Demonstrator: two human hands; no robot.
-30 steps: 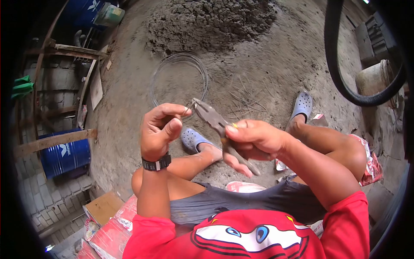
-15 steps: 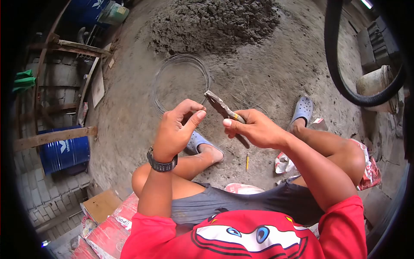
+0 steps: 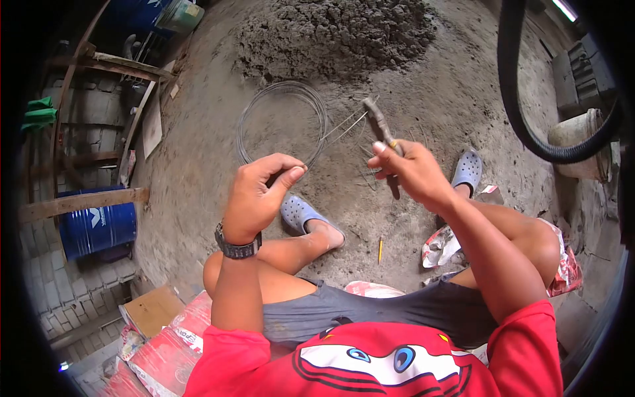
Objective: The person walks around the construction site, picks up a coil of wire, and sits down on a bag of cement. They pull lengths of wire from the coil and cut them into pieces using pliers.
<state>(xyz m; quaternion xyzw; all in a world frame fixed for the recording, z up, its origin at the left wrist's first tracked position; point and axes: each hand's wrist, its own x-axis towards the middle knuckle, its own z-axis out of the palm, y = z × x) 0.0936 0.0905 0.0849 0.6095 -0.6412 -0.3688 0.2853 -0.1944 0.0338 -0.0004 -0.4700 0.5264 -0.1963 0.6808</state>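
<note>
My left hand (image 3: 256,202), with a black watch on its wrist, pinches thin steel wire between thumb and forefinger at the lower right of a round wire coil (image 3: 322,118). The coil appears as a loose ring over the dirt floor. My right hand (image 3: 422,173) is wrapped around worn pliers (image 3: 378,122), their jaws pointing up and away from me. Two pale strands of wire (image 3: 346,130) run from the coil's right side toward the plier jaws. Thin cut-looking wire pieces lie on the ground behind the pliers.
A heap of wet grey mortar (image 3: 337,40) lies ahead. My feet in blue clogs (image 3: 301,215) flank a yellow pencil (image 3: 380,251). Red cement bags (image 3: 165,354) and a blue drum (image 3: 99,228) are left; a white bucket (image 3: 575,142) and black corrugated hose (image 3: 508,86) are right.
My right hand has moved the pliers up and to the right, away from my left hand, with wire strands now stretched between coil and pliers. My left hand has shifted slightly left.
</note>
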